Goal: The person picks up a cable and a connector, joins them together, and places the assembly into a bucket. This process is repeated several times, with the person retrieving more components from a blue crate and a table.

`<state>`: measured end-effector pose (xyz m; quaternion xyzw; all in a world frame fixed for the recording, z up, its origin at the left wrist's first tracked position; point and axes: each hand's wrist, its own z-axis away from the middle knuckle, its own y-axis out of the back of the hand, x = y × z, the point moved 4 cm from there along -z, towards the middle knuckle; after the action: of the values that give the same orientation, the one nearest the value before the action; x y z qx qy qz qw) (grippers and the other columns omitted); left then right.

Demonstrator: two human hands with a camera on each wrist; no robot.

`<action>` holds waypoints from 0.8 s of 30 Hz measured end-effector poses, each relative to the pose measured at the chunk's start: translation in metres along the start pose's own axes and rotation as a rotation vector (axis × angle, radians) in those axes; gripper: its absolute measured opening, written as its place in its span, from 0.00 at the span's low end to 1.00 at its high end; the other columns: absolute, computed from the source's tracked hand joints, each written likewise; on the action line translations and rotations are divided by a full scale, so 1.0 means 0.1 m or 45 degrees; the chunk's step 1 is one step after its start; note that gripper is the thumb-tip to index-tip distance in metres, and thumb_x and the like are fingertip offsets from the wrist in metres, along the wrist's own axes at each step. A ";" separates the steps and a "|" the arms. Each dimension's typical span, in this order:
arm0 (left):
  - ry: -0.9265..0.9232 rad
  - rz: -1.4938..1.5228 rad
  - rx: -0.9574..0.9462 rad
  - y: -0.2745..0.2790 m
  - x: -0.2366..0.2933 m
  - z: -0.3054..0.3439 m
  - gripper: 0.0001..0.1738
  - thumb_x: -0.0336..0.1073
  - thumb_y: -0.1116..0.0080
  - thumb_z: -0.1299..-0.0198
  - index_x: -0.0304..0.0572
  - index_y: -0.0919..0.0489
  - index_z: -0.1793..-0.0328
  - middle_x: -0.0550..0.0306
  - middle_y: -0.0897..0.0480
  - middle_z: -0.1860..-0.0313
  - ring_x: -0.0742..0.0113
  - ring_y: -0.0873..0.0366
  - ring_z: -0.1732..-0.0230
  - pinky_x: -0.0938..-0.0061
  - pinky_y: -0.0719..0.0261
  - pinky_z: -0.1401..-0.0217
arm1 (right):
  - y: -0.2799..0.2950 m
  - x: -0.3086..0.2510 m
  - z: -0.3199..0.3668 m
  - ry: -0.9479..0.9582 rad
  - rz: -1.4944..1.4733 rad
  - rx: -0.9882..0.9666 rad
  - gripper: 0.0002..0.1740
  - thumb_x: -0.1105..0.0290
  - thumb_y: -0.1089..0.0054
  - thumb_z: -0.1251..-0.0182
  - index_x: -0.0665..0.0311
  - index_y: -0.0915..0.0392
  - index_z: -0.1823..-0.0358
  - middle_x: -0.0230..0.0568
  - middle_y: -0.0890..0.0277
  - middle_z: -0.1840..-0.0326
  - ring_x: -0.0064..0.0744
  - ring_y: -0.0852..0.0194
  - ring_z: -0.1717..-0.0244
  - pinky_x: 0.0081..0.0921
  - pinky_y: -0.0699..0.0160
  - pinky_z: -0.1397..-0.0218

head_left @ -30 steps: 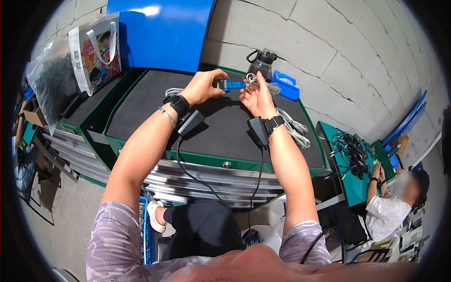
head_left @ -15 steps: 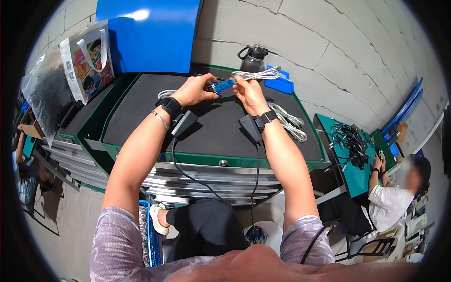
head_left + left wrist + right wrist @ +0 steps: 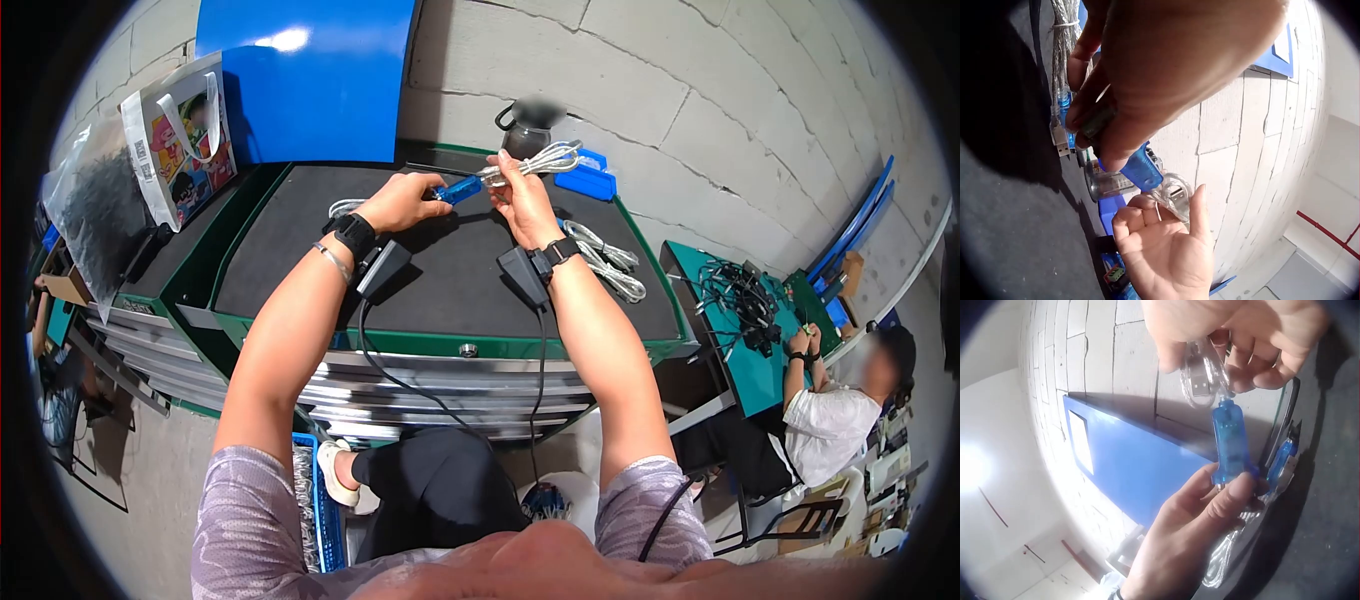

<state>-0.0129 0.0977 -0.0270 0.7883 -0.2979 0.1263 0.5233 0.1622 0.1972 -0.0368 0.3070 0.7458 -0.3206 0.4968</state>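
Note:
My left hand (image 3: 400, 202) pinches the end of a translucent blue adapter plug (image 3: 1231, 434) between thumb and fingers, above the dark mat. Its clear silver cable (image 3: 552, 158) is tied in a coil, and my right hand (image 3: 528, 210) holds that coil by thumb and fingers. The cable's metal USB plug (image 3: 1199, 386) hangs out of the coil near the right thumb. Past the left hand lies another coiled cable (image 3: 1065, 37) with a USB plug and a blue end. More silver cable (image 3: 612, 262) lies coiled on the mat to the right.
The mat (image 3: 430, 290) tops a green tool cabinet. At its back stand a dark bottle (image 3: 528, 138) and a blue tray (image 3: 586, 180). A printed bag (image 3: 183, 140) stands left, by a blue panel (image 3: 310, 80). Right, a person (image 3: 835, 430) sits at a table with heaped black cables (image 3: 742, 305).
My right hand has gone from an upturned palm under the cable to gripping the coil. The blue plug has turned from level to tilted, and the coil now points up and right.

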 end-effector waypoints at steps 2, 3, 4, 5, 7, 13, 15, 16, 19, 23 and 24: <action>0.017 0.024 -0.023 -0.02 -0.04 0.00 0.20 0.44 0.34 0.39 0.34 0.21 0.51 0.44 0.15 0.65 0.54 0.16 0.63 0.64 0.23 0.58 | -0.03 -0.03 0.03 0.009 -0.012 -0.004 0.24 0.50 0.41 0.28 0.60 0.27 0.42 0.29 0.23 0.55 0.18 0.29 0.58 0.21 0.32 0.54; 0.040 -0.013 -0.052 -0.03 -0.06 -0.01 0.21 0.45 0.34 0.39 0.34 0.21 0.51 0.44 0.15 0.65 0.53 0.17 0.63 0.63 0.23 0.58 | -0.05 -0.06 0.05 0.017 -0.023 -0.007 0.25 0.52 0.41 0.28 0.63 0.28 0.39 0.31 0.22 0.50 0.20 0.27 0.53 0.23 0.32 0.49; 0.061 -0.050 -0.077 -0.02 -0.06 -0.01 0.21 0.46 0.34 0.40 0.34 0.21 0.52 0.43 0.16 0.66 0.52 0.17 0.62 0.63 0.23 0.58 | -0.07 -0.06 0.05 0.023 -0.014 -0.016 0.25 0.52 0.41 0.28 0.63 0.28 0.39 0.31 0.22 0.50 0.20 0.27 0.53 0.23 0.32 0.49; 0.080 -0.102 -0.043 0.00 -0.06 -0.01 0.22 0.47 0.33 0.40 0.33 0.21 0.54 0.43 0.16 0.66 0.50 0.17 0.61 0.63 0.23 0.57 | -0.09 -0.07 0.04 0.065 -0.031 -0.011 0.25 0.56 0.39 0.29 0.63 0.29 0.39 0.32 0.23 0.51 0.20 0.26 0.53 0.23 0.30 0.49; 0.085 -0.118 0.029 0.04 -0.06 -0.01 0.23 0.46 0.32 0.42 0.33 0.21 0.53 0.42 0.17 0.64 0.50 0.17 0.59 0.63 0.23 0.56 | -0.09 -0.09 0.06 0.091 -0.082 -0.028 0.27 0.66 0.36 0.31 0.68 0.34 0.36 0.35 0.24 0.49 0.25 0.24 0.48 0.27 0.27 0.42; 0.165 -0.018 0.222 0.08 -0.11 0.02 0.26 0.41 0.26 0.48 0.36 0.26 0.50 0.44 0.18 0.61 0.53 0.19 0.58 0.65 0.24 0.54 | -0.07 -0.06 0.02 0.175 -0.149 -0.060 0.27 0.72 0.36 0.32 0.69 0.35 0.35 0.39 0.24 0.47 0.25 0.25 0.46 0.24 0.26 0.41; 0.173 0.041 0.251 0.09 -0.10 -0.01 0.27 0.39 0.25 0.50 0.37 0.27 0.49 0.46 0.19 0.61 0.55 0.20 0.59 0.65 0.24 0.53 | -0.04 -0.05 0.00 0.189 -0.142 -0.033 0.26 0.75 0.37 0.32 0.69 0.35 0.35 0.39 0.24 0.47 0.24 0.25 0.47 0.21 0.26 0.44; 0.170 0.059 0.263 0.10 -0.08 -0.01 0.27 0.38 0.25 0.51 0.36 0.28 0.50 0.44 0.18 0.61 0.52 0.19 0.57 0.64 0.23 0.52 | -0.02 -0.06 -0.01 0.194 -0.137 -0.032 0.26 0.75 0.37 0.32 0.69 0.35 0.35 0.39 0.24 0.47 0.24 0.25 0.47 0.21 0.26 0.44; 0.154 0.057 0.292 0.15 -0.03 0.01 0.27 0.37 0.24 0.53 0.36 0.28 0.51 0.43 0.18 0.61 0.48 0.18 0.56 0.62 0.22 0.51 | -0.06 -0.11 0.05 0.182 -0.100 0.035 0.24 0.74 0.37 0.32 0.65 0.32 0.37 0.33 0.23 0.50 0.20 0.25 0.53 0.19 0.26 0.50; 0.081 0.011 0.425 0.18 -0.03 0.00 0.27 0.34 0.25 0.54 0.37 0.27 0.50 0.43 0.18 0.61 0.48 0.18 0.57 0.61 0.22 0.52 | -0.03 -0.08 0.03 0.157 -0.019 0.035 0.24 0.70 0.35 0.32 0.63 0.30 0.38 0.31 0.22 0.52 0.17 0.27 0.56 0.19 0.27 0.53; 0.081 0.012 0.423 0.17 -0.05 -0.01 0.27 0.34 0.25 0.54 0.37 0.27 0.50 0.43 0.18 0.61 0.48 0.18 0.57 0.61 0.22 0.52 | -0.03 -0.07 0.03 0.147 0.013 0.079 0.22 0.68 0.34 0.32 0.61 0.29 0.40 0.30 0.22 0.53 0.17 0.28 0.56 0.19 0.28 0.54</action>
<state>-0.0267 0.0953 -0.0164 0.8581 -0.2598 0.2013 0.3945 0.1639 0.1920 -0.0305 0.3440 0.7613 -0.3228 0.4449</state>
